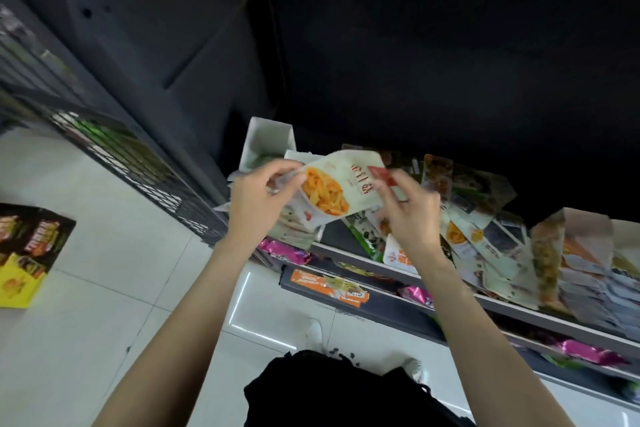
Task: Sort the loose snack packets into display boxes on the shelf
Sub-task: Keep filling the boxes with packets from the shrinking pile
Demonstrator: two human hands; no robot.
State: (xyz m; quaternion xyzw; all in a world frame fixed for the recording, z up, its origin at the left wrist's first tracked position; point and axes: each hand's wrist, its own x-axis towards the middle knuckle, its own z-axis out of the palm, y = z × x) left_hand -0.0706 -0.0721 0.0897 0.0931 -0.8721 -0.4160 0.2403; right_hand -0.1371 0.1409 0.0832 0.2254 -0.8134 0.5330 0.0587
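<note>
Packet, white with an orange snack picture, is held up in front of the shelf between both hands. The left hand pinches its left edge; the right hand pinches the right side near a red corner. It looks light, thin and crinkly, probably slippery, so edges are the safest hold. Behind it, loose packets lie heaped beside an open white box.

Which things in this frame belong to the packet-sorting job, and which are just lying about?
Part of the job:
- left hand and right hand, both gripping the white snack packet
- open white display box
- loose packets heaped on the shelf

Lying about:
- black-and-yellow carton on the floor
- pink packets on the lower shelf
- wire rack at left
</note>
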